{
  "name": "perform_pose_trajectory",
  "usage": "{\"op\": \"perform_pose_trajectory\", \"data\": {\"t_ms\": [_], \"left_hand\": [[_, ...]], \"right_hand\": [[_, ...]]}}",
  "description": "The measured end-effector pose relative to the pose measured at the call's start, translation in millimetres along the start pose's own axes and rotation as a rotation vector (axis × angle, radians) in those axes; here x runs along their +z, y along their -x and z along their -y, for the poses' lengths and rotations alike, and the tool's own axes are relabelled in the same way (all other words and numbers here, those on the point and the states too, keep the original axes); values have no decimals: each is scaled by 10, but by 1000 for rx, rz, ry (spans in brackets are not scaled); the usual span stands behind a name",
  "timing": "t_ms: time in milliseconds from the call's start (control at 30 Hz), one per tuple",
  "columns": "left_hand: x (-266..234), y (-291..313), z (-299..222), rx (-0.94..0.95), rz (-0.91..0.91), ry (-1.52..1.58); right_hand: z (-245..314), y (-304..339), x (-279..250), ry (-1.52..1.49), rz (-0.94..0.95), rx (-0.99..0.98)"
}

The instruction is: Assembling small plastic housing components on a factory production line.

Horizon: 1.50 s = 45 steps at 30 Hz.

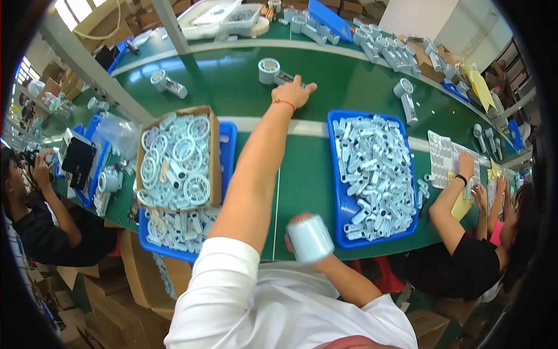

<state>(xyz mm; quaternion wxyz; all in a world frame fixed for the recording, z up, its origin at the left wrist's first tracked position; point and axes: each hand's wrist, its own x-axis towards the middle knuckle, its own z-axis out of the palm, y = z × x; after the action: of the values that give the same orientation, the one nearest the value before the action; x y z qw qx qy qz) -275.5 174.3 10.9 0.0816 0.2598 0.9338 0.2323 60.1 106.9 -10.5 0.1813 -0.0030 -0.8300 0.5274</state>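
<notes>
My left arm stretches far across to the green conveyor, where my left hand [293, 93] lies over the handle of a light-blue device with a round, ring-like head [269, 70]. Thumb and forefinger are spread apart; the other fingertips are hard to see. Close to my body, my right hand [290, 242] is closed round a smooth light-blue cylindrical housing [311, 238], slightly blurred. Most of its fingers are hidden behind that part. To the right of it stands a blue tray [335, 215] heaped with small light-blue handle-shaped parts [375, 174].
On the left, a cardboard box [215, 157] of light-blue rings [183, 148] rests on another blue tray [229, 139]. Similar devices lie on the conveyor at left [168, 84] and right [406, 102]. People work on both sides; a metal post [93, 70] rises at left.
</notes>
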Motion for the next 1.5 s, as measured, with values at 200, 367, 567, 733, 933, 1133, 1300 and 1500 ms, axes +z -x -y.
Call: {"op": "perform_pose_trajectory", "data": {"t_ms": [200,367,567,733,933,1133,1300,1500], "left_hand": [[-311,451,-206,104,-69,-4],[-576,1962,-132,204,151,-329],[-771,2828,396,312,126,-338],[-663,3386,209,606,-97,-117],[-143,3712,149,552,-194,-167],[-158,3680,158,562,-140,-134],[-153,3697,184,598,-149,-213],[49,3656,272,687,-334,-217]], "right_hand": [[-154,56,3,-253,-22,131],[-146,26,-157,-24,129,47],[371,55,-270,718,475,-77],[413,126,-465,509,292,-111],[131,417,-342,601,110,-241],[22,509,-326,624,73,-321],[88,526,-338,531,100,-250],[0,575,-254,520,-57,-300]]}}
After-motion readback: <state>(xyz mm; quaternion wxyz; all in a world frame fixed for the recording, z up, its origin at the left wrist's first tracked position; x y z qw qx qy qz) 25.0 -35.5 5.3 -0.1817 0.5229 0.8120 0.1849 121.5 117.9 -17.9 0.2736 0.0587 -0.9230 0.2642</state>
